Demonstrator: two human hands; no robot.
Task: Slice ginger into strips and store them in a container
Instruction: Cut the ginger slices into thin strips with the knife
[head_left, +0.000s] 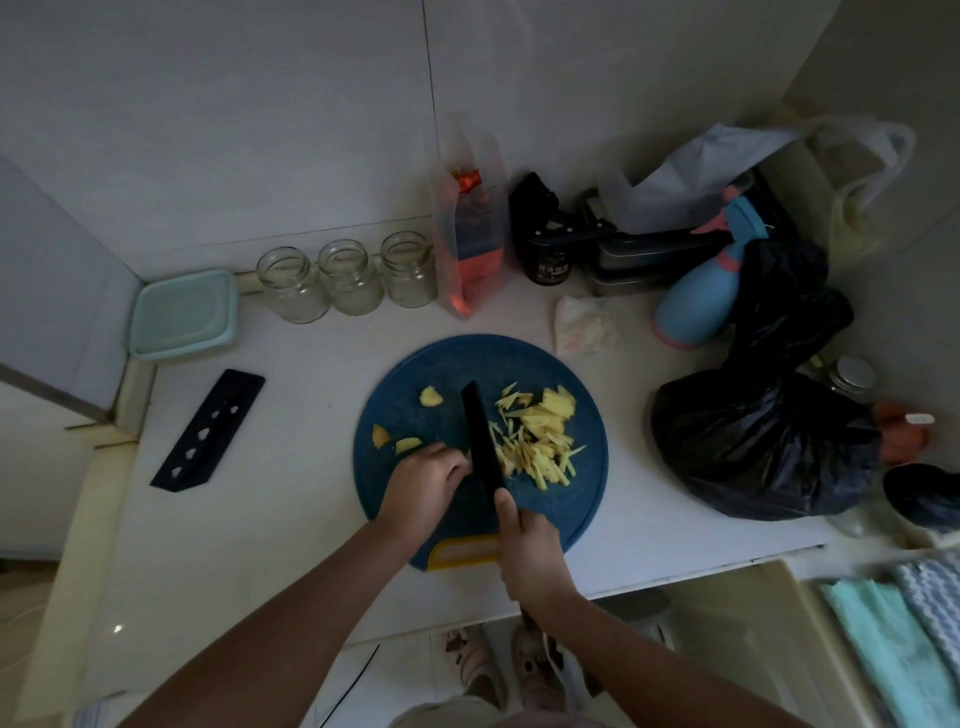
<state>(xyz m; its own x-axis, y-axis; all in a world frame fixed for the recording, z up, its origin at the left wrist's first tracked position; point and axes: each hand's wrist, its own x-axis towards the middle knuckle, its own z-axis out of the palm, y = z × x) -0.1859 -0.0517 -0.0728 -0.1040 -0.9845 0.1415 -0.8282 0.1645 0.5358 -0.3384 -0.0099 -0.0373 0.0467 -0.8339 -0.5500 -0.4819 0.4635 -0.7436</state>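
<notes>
On the round blue cutting board (519, 358) near the countertop's front edge, right hand (530, 556) wrapped around the black knife (478, 436), ginger strips (540, 441) piled right of its blade, left hand (423, 483) with fingers curled over a mostly hidden ginger piece (469, 456) against the blade's left side, teal container (184, 314) at the back-left corner.

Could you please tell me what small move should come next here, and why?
Probably another downward cut: the right hand grips the knife, its blade beside the left hand, which seems to pin a ginger piece; cut strips lie right of the blade.
</notes>
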